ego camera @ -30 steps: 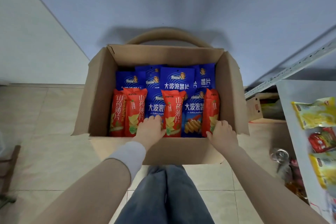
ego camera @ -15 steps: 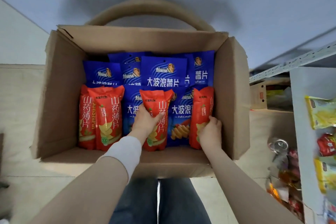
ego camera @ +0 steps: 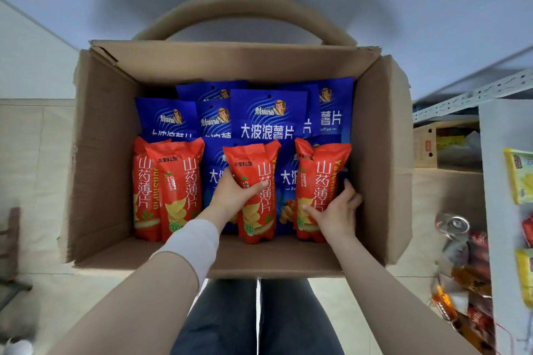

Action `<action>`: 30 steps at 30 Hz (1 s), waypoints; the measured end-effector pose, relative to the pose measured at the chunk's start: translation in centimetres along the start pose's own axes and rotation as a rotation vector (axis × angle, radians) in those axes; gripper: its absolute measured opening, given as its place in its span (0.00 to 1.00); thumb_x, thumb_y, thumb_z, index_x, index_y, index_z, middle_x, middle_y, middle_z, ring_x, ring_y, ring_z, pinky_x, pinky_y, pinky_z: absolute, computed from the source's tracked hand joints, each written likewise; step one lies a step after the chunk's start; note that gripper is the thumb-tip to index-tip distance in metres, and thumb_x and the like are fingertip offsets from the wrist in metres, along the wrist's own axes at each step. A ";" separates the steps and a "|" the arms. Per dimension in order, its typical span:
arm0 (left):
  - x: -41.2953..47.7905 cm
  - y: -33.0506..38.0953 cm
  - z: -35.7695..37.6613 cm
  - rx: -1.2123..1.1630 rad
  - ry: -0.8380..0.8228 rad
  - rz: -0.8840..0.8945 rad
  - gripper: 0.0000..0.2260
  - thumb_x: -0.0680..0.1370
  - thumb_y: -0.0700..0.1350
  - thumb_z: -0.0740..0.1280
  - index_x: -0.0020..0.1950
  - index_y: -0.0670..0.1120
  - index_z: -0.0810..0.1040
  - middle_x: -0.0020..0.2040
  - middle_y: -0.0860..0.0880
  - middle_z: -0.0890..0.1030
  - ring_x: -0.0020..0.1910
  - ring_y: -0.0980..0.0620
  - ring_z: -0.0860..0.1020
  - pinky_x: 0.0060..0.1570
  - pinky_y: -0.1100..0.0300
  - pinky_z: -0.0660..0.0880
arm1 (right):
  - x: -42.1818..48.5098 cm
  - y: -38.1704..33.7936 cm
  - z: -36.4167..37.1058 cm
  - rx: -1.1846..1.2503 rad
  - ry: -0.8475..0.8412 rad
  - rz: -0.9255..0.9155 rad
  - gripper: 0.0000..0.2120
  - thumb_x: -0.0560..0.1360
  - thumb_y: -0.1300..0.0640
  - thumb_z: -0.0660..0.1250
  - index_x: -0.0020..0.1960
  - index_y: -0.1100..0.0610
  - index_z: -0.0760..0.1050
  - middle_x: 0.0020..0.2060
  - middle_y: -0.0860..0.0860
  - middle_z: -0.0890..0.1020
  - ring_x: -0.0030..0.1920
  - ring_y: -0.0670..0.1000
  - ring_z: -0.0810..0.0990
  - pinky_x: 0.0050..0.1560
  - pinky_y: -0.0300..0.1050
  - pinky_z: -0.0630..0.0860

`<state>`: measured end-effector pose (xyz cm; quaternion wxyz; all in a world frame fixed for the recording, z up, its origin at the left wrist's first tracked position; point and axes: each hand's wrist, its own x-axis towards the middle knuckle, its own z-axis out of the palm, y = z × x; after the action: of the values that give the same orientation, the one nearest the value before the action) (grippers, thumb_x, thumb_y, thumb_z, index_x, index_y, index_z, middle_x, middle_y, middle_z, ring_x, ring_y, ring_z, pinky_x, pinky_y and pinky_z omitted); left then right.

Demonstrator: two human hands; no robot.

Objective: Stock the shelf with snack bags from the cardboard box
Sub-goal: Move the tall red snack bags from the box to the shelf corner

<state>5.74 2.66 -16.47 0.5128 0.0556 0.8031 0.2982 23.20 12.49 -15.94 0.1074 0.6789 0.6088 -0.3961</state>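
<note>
An open cardboard box (ego camera: 103,153) stands on the floor in front of me, filled with upright red and blue snack bags. My left hand (ego camera: 230,196) is wrapped around the middle red bag (ego camera: 259,176), which stands a little in front of the row. My right hand (ego camera: 337,210) grips the right-hand red bag (ego camera: 320,173) from its right side and lower front. Two more red bags (ego camera: 170,187) stand at the left of the box. Blue bags (ego camera: 268,115) fill the rows behind. The white shelf (ego camera: 496,135) is at the right edge.
The shelf at the right carries yellow snack bags (ego camera: 519,176) and red packets. More packets and a can (ego camera: 452,225) lie on the floor beside it. A smaller cardboard box (ego camera: 424,147) sits behind the shelf. A curved brown chair back (ego camera: 242,6) rises behind the box.
The view has closed in on the box. Both hands went from the box's front edge onto the red bags and closed on them; both gripped bags have turned to show more of their fronts.
</note>
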 end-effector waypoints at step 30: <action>-20.7 28.8 9.5 0.077 -0.521 1.008 0.39 0.56 0.66 0.75 0.62 0.52 0.69 0.54 0.57 0.80 0.52 0.59 0.80 0.53 0.60 0.77 | -13.4 8.2 -25.3 0.923 0.313 -0.239 0.32 0.64 0.58 0.76 0.61 0.44 0.64 0.51 0.43 0.78 0.49 0.43 0.79 0.44 0.39 0.76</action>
<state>17.28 21.98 12.52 0.4859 0.5227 0.5344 0.4529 41.74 16.51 7.01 -0.3429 0.6326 0.4524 -0.5269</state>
